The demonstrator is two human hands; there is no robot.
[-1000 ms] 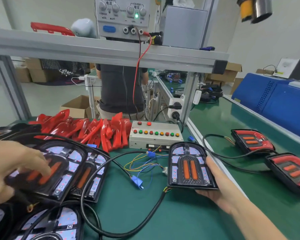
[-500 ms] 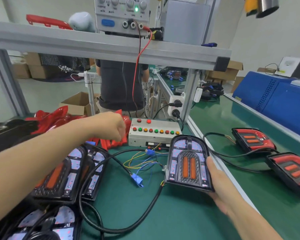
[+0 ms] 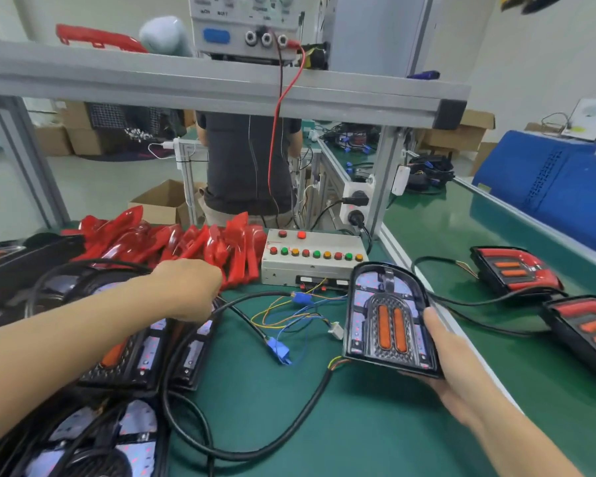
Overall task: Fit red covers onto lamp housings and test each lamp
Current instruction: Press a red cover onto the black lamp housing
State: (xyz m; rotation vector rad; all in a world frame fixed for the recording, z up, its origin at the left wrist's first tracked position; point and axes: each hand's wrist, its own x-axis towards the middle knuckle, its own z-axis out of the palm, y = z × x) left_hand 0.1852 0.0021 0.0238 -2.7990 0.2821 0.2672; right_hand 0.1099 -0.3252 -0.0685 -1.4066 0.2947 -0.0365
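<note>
A person's view down onto a green tabletop at a lamp assembly station. The right hand holds an uncovered lamp housing by its right edge and underside, thumb lying along the side, tilting its face up toward the camera. The housing is black and arch-shaped, with two orange strips in its middle, and sits just in front of a grey test box that carries a row of red, green and orange buttons. A thick black cable loops from the housing's lower left corner across the tabletop.

The left hand reaches forward over more uncovered housings stacked at the left, its knuckles up and fingers curled downward at the near edge of a pile of red covers. Whether it already grips a cover cannot be told, since the fingertips are hidden.

Thin coloured wires with a blue connector lie between the two hands. At the far right, two finished lamps with red covers fitted lie on the tabletop, well apart from the held housing. Above, a metal shelf bears a power supply with a red lead hanging down. Another person stands behind the bench.
</note>
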